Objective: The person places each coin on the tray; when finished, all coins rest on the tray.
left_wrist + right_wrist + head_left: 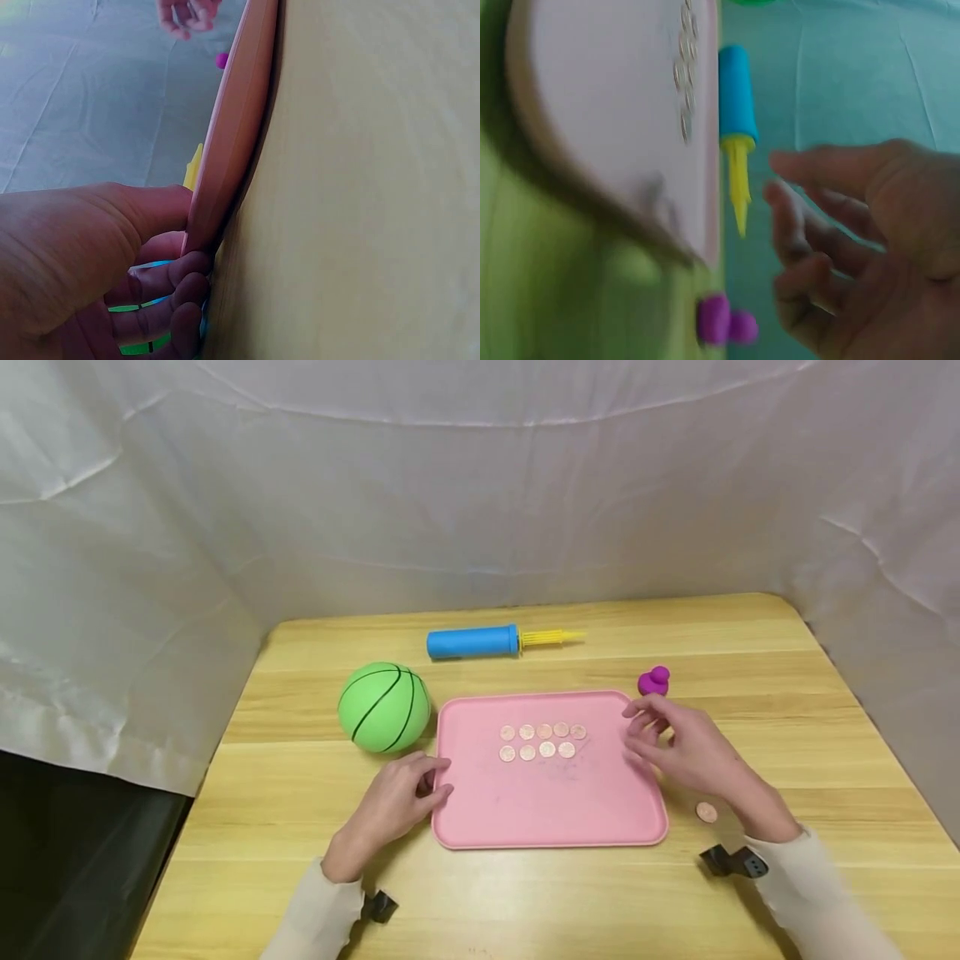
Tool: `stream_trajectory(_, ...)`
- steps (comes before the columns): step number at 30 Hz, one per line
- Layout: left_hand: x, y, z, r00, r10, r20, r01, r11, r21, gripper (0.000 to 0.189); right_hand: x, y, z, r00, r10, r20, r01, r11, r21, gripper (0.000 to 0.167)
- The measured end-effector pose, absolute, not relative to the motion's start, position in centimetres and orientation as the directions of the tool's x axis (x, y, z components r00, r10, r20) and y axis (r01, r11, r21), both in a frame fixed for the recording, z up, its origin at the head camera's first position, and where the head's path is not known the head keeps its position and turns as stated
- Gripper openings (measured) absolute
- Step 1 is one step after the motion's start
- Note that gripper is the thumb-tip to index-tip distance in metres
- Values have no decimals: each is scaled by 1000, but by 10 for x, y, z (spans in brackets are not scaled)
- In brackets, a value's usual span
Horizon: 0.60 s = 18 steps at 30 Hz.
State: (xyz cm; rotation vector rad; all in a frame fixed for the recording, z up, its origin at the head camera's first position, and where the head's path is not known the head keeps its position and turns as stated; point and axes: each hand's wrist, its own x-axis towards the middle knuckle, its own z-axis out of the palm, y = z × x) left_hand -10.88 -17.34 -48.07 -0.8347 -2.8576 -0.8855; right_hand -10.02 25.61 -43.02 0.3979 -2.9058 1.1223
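A pink tray point(555, 814) lies on the table with several copper-coloured coins point(527, 732) in two rows on it. My left hand point(395, 799) grips the tray's left rim; in the left wrist view the thumb point(161, 208) is on the rim and the curled fingers touch the outer side. Above the tray's right edge hovers my right hand point(678, 739), fingers loosely bent, holding nothing. The right wrist view shows a gap between this hand point(855, 240) and the tray point(600, 90). One single coin point(706, 812) lies on the table beneath the right wrist.
A green ball point(384, 707) with black lines sits left of the tray. Behind the tray lies a blue hand pump point(472, 642) with a yellow nozzle point(551, 637). A small purple knobbed object point(654, 681) stands near the tray's back right corner. Grey cloth point(480, 493) hangs around the wooden table point(750, 643).
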Motion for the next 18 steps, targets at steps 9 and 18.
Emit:
stream_trajectory(9, -108, -174, -480, -861, 480, 167, 491, 701, 518, 33, -83, 295, -436, -953, -297, 57, -268, 743, -613, 36)
stream_trajectory(18, -109, -173, -481, -856, 483, 182, 502, 697, 512, 32, -73, 322, -445, -943, -292, 159, -330, 765, -554, 31)
